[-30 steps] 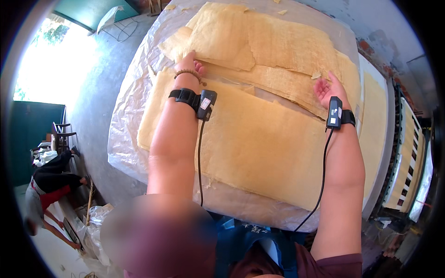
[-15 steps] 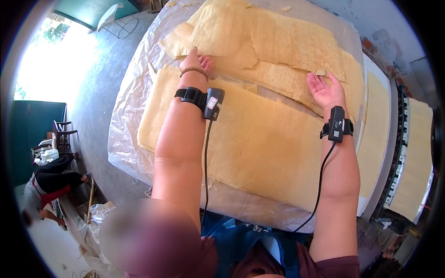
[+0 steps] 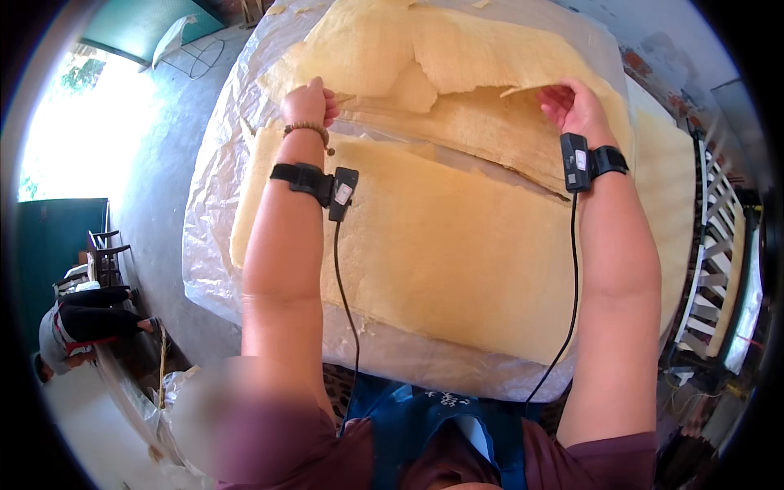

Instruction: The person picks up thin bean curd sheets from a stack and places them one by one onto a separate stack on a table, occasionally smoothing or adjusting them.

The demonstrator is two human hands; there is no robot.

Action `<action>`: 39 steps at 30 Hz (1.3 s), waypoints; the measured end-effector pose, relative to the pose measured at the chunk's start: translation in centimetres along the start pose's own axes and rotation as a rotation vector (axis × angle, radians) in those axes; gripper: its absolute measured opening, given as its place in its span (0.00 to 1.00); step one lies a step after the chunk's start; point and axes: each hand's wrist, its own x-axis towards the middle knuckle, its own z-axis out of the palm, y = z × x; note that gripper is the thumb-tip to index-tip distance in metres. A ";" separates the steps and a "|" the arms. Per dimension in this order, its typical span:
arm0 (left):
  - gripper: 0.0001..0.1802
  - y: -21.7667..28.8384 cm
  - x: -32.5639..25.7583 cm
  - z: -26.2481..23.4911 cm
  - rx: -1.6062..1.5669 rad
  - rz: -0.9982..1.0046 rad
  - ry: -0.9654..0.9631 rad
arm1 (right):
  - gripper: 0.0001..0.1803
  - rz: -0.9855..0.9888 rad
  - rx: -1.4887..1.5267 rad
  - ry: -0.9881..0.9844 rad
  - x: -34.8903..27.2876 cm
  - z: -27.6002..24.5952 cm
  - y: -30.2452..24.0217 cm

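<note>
A far stack of thin, pale-yellow sheets (image 3: pixel 490 41) lies across the plastic-covered table; its top sheet has a ragged near edge. My right hand (image 3: pixel 567 106), fingers curled, holds that edge raised near the right end, baring the darker sheet (image 3: pixel 482 122) beneath. At the stack's left end, my left hand (image 3: pixel 309 106) is closed on the same top sheet's edge; its fingertips are partly hidden. Nearer to me lies a second stack of yellow sheets (image 3: pixel 441 237), smooth on top, below both wrists.
Crumpled clear plastic (image 3: pixel 214 204) hangs over the table's left side. A white slatted rack (image 3: pixel 714 269) stands at the right. Black cables (image 3: pixel 346 302) run from my wrist devices. A person (image 3: pixel 73 327) bends over at the lower left, near a dark chair (image 3: pixel 106 253).
My right hand has moved farther from me, lifting the torn sheet's near edge and exposing the layer below. My left hand has shifted slightly left and closed more.
</note>
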 end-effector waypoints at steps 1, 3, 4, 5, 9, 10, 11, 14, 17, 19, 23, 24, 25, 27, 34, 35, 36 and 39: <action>0.16 0.6 -0.5 -0.5 0.056 0.038 0.052 | 0.09 -0.031 -0.002 -0.071 -0.7 0.9 -1.1; 0.16 1.6 -1.3 -1.5 0.229 0.204 0.081 | 0.08 -0.056 -0.016 -0.057 -2.5 2.0 -2.9; 0.17 1.8 -1.3 -2.1 0.196 0.196 0.089 | 0.08 -0.118 0.032 -0.122 -3.7 2.5 -3.7; 0.18 2.3 -1.6 -2.6 0.162 0.190 0.096 | 0.08 -0.182 0.079 -0.188 -5.0 3.1 -4.6; 0.14 0.8 -4.5 -4.3 0.112 0.321 -0.032 | 0.08 -0.193 0.312 -0.092 -12.0 3.6 -4.4; 0.14 -0.5 -5.8 -4.4 0.319 0.586 -0.012 | 0.08 -0.215 0.303 -0.172 -14.2 3.0 -3.9; 0.22 0.9 -11.4 -2.1 0.515 0.821 0.084 | 0.09 -0.211 0.286 -0.195 -16.0 1.5 -3.3; 0.44 -1.2 -14.5 0.2 0.950 1.065 0.155 | 0.10 -0.114 0.294 -0.215 -21.4 -0.7 0.5; 0.42 -2.4 -14.3 1.8 1.031 1.113 0.195 | 0.10 0.011 0.317 -0.132 -23.7 -2.9 4.1; 0.38 -2.7 -12.9 2.4 1.077 1.155 0.227 | 0.11 0.069 0.312 -0.075 -24.7 -3.9 5.6; 0.20 -1.2 -12.2 0.0 1.048 1.304 0.341 | 0.12 0.032 0.046 0.004 -25.4 -4.5 6.9; 0.19 -0.3 -13.1 -1.7 1.003 1.399 0.364 | 0.12 0.002 -0.019 0.007 -25.9 -4.5 7.3; 0.19 0.2 -14.3 -3.6 0.957 1.492 0.388 | 0.12 0.007 -0.010 0.001 -27.1 -4.3 8.1; 0.19 -0.5 -17.9 -7.1 0.910 1.577 0.478 | 0.14 -0.072 -0.137 -0.047 -30.5 -4.3 10.1; 0.21 -12.9 -22.1 -14.8 1.262 1.247 0.283 | 0.21 0.316 -0.178 -0.059 -35.4 -4.4 19.2; 0.21 -13.7 -21.9 -14.4 1.268 1.210 0.214 | 0.21 0.382 -0.155 -0.049 -35.5 -4.6 19.8; 0.21 -14.3 -21.6 -14.1 1.286 1.167 0.179 | 0.22 0.427 -0.132 -0.040 -35.5 -4.6 20.3; 0.22 -14.9 -21.1 -13.2 1.266 1.125 0.113 | 0.22 0.415 -0.073 -0.018 -35.4 -4.9 20.5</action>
